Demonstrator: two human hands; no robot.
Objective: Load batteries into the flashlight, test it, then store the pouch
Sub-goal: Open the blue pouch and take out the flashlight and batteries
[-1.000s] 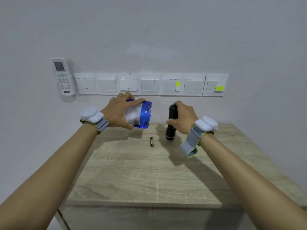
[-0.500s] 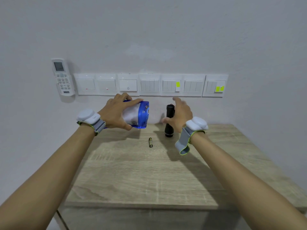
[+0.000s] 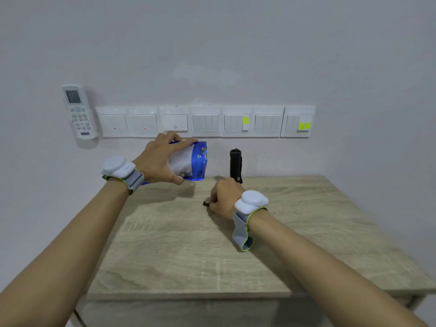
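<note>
The left hand (image 3: 157,161) grips the blue pouch (image 3: 191,161) left of the flashlight (image 3: 235,165). In front of the flashlight, the right hand (image 3: 224,199) pinches a battery (image 3: 206,203) on the table (image 3: 306,232).

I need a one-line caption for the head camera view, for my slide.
Left hand holds the blue pouch while right hand pinches a battery beside the upright flashlight.

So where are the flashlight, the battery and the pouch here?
flashlight (image 3: 235,165): head view, middle of its upright black body.
battery (image 3: 206,203): head view, its exposed end beside the right hand.
pouch (image 3: 199,161): head view, its blue edge.
</note>
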